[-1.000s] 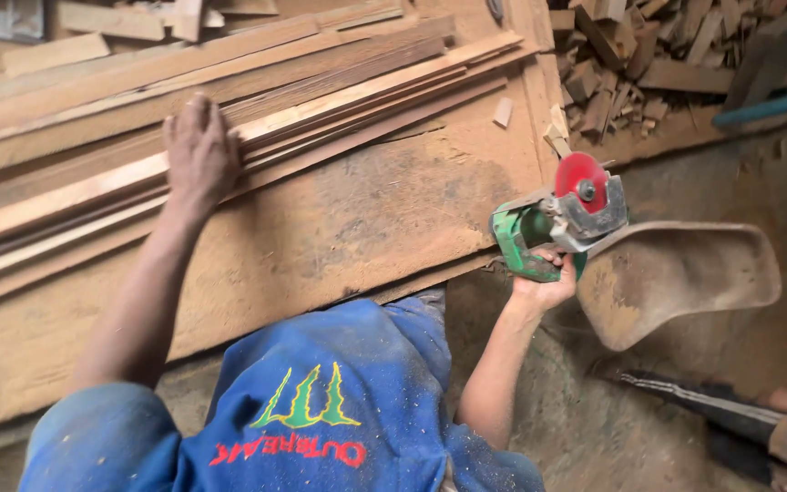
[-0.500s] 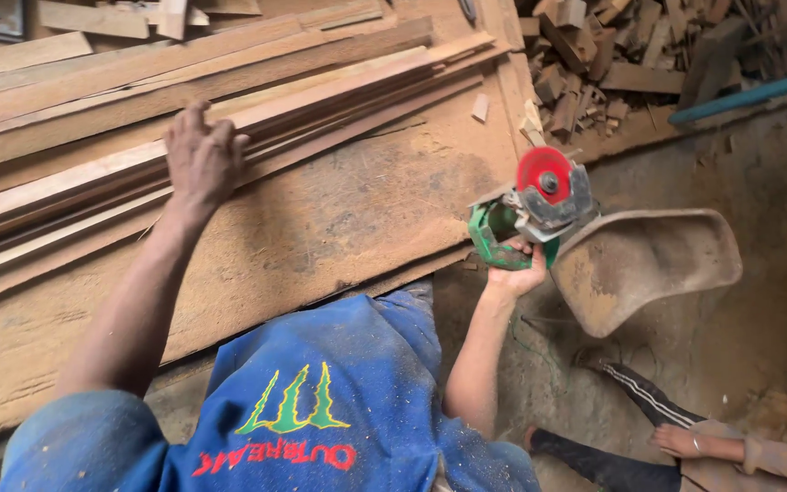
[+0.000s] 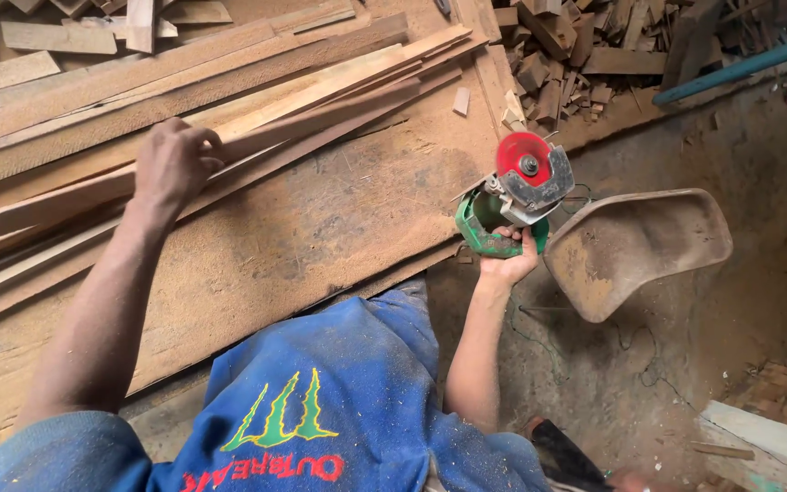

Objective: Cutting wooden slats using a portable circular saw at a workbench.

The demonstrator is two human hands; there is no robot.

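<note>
My left hand point(image 3: 173, 164) rests on a bundle of long thin wood strips point(image 3: 321, 100) that lie slanted across a wide dusty board point(image 3: 321, 228). Its fingers curl over the strips. My right hand point(image 3: 507, 261) grips a green angle grinder point(image 3: 480, 226) just past the board's right edge. The grinder's red disc point(image 3: 523, 157) points up and away from me, with a grey guard beside it. My blue shirt point(image 3: 321, 410) fills the lower middle.
A dusty brown seat shell point(image 3: 635, 246) sits right of the grinder. A pile of wood offcuts point(image 3: 594, 46) and a blue pipe point(image 3: 740, 55) lie at the top right. A thin cord point(image 3: 585, 346) trails over the dirt floor.
My left hand lay flat with spread fingers on the strips; now its fingers curl over them. The grinder has shifted slightly left in my right hand's grip.
</note>
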